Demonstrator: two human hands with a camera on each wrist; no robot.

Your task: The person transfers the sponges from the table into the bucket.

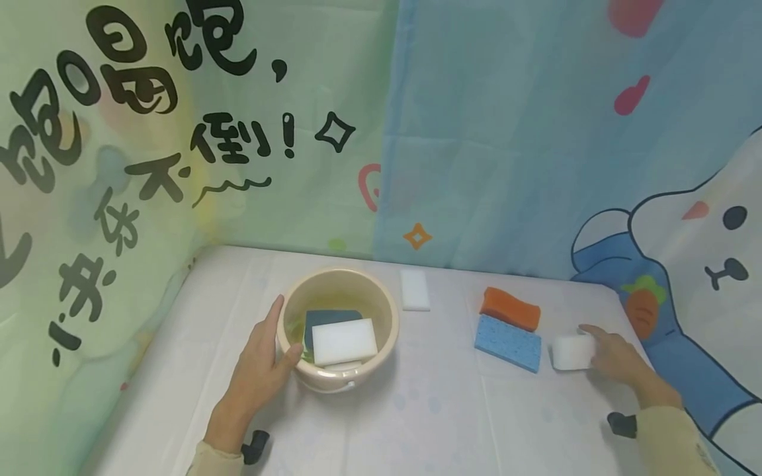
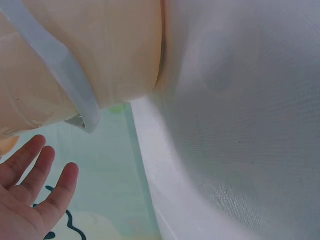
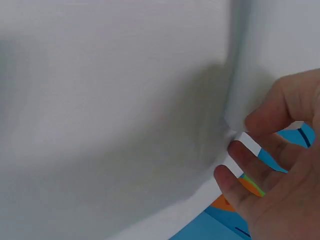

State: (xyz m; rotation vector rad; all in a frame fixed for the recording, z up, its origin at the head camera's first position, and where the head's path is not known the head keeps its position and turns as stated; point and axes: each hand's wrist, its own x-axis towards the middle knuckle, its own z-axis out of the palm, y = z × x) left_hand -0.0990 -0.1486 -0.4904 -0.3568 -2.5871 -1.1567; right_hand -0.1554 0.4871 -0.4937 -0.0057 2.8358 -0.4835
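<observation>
In the head view my left hand [image 1: 258,363] holds the left side of a cream bucket [image 1: 388,324], with the thumb over its rim. Several of the left fingers [image 2: 62,192] spread apart below the bucket's wall in the left wrist view. Inside the bucket lie a white sponge [image 1: 344,341] and a dark blue-grey sponge [image 1: 333,317]. At the right, my right hand [image 1: 622,360] pinches the end of another white sponge [image 1: 573,352] at table height. The right wrist view shows the thumb [image 3: 270,115] against this sponge's corner, with the other fingertips near its edge.
An orange wavy sponge [image 1: 510,309] and a blue sponge [image 1: 508,343] lie side by side, left of my right hand. Behind the bucket's right side is a flat white sponge [image 1: 415,290]. A printed curtain [image 1: 476,165] hangs along the table's [image 1: 440,423] back edge.
</observation>
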